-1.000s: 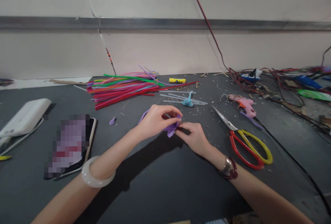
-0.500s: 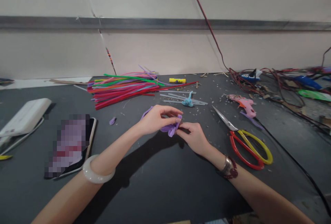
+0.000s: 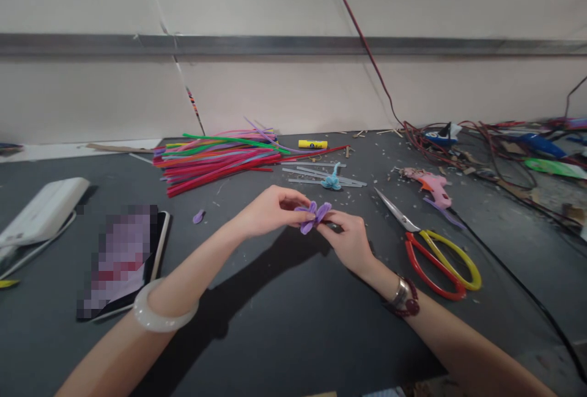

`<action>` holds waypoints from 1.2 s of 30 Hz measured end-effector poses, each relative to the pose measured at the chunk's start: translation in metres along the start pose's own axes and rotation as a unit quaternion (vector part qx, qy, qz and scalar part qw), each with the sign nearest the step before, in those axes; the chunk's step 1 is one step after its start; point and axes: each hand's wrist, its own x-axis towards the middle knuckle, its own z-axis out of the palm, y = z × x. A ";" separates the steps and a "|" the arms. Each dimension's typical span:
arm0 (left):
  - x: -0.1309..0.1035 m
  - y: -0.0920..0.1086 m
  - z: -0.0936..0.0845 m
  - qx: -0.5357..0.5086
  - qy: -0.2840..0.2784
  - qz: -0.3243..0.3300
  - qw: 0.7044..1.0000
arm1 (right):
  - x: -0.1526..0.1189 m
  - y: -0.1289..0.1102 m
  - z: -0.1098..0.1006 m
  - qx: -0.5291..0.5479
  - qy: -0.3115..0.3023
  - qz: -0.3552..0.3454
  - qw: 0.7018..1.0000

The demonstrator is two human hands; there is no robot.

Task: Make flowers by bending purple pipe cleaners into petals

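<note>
A purple pipe-cleaner flower (image 3: 323,210) with looped petals is held between my two hands, above the dark table. My left hand (image 3: 270,210) pinches it from the left, thumb and fingers closed on a petal. From the right, my right hand (image 3: 347,239) grips it near its base, thumb against the fingertips. Part of the flower is hidden behind the fingers. Just beyond the hands lies a small light-blue pipe-cleaner piece (image 3: 331,181) on clear glue sticks (image 3: 298,181). A small purple loop (image 3: 199,216) rests apart on the left.
A bundle of coloured pipe cleaners (image 3: 215,167) lies at the back beside a yellow tube (image 3: 312,144). On the right are scissors (image 3: 424,238), a pink glue gun (image 3: 433,186) and tangled cables (image 3: 413,146). A phone (image 3: 158,250) and a white power bank (image 3: 46,207) lie left.
The purple flower has turned in my hands, so its petals now spread apart and face upward. A purple strand seen behind my left hand earlier no longer shows there.
</note>
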 end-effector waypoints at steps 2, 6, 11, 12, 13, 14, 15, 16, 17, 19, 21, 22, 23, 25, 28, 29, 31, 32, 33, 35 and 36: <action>0.001 -0.001 0.002 0.041 0.042 0.035 0.998 | 0.000 -0.001 0.000 0.006 0.001 0.000 1.000; 0.002 -0.002 0.004 0.066 0.066 0.045 0.995 | 0.001 -0.003 0.000 0.015 -0.014 -0.002 1.000; 0.002 -0.004 0.014 0.088 0.116 0.050 0.988 | 0.000 -0.003 0.000 0.012 -0.021 0.006 1.000; 0.002 -0.005 0.016 0.091 0.130 0.056 0.986 | -0.001 -0.002 0.001 0.007 -0.018 0.011 1.000; 0.002 -0.005 0.019 0.092 0.143 0.061 0.984 | -0.001 -0.002 0.001 0.004 -0.015 0.016 1.000; 0.002 -0.005 0.022 0.090 0.154 0.065 0.982 | -0.001 -0.002 0.001 0.001 -0.011 0.019 1.000; 0.002 -0.006 0.024 0.087 0.166 0.067 0.980 | -0.002 -0.002 0.001 -0.002 -0.009 0.021 1.000; 0.002 -0.006 0.026 0.082 0.177 0.068 0.978 | -0.002 -0.002 0.001 -0.004 -0.008 0.022 1.000; 0.003 -0.007 0.027 0.077 0.185 0.070 0.977 | -0.002 -0.003 0.001 -0.007 -0.006 0.022 1.000; 0.004 -0.008 0.026 0.059 0.185 0.067 0.979 | -0.001 -0.003 0.001 -0.017 0.003 0.020 1.000; 0.005 -0.010 0.021 0.014 0.159 0.040 0.986 | 0.000 -0.004 0.000 -0.027 0.028 0.019 0.999; 0.006 -0.010 0.017 -0.018 0.140 0.016 0.990 | 0.001 -0.003 -0.001 -0.033 0.045 0.019 0.998; 0.006 -0.010 0.013 -0.053 0.121 -0.015 0.991 | 0.002 -0.003 -0.001 -0.039 0.062 0.019 0.997; 0.005 -0.008 0.005 -0.110 0.079 -0.065 0.989 | 0.003 -0.002 -0.002 -0.050 0.091 0.019 0.994; 0.002 -0.004 0.001 -0.173 0.025 -0.094 0.980 | 0.003 -0.001 -0.002 -0.063 0.105 0.008 0.992; 0.002 -0.002 0.002 -0.192 0.019 -0.099 0.976 | 0.003 0.000 -0.002 -0.065 0.106 0.004 0.992; 0.002 0.000 0.008 -0.227 0.024 -0.109 0.968 | 0.002 0.000 -0.002 -0.071 0.111 -0.002 0.991; 0.002 0.000 0.013 -0.242 0.033 -0.114 0.963 | 0.002 0.000 -0.003 -0.074 0.114 -0.003 0.991; 0.003 0.000 0.018 -0.257 0.045 -0.119 0.958 | 0.002 0.000 -0.003 -0.076 0.118 -0.002 0.990; 0.004 -0.003 0.029 -0.283 0.069 -0.119 0.949 | 0.002 0.000 -0.003 -0.079 0.123 0.002 0.989; 0.005 -0.006 0.035 -0.293 0.079 -0.110 0.947 | 0.002 0.001 -0.003 -0.080 0.125 0.005 0.989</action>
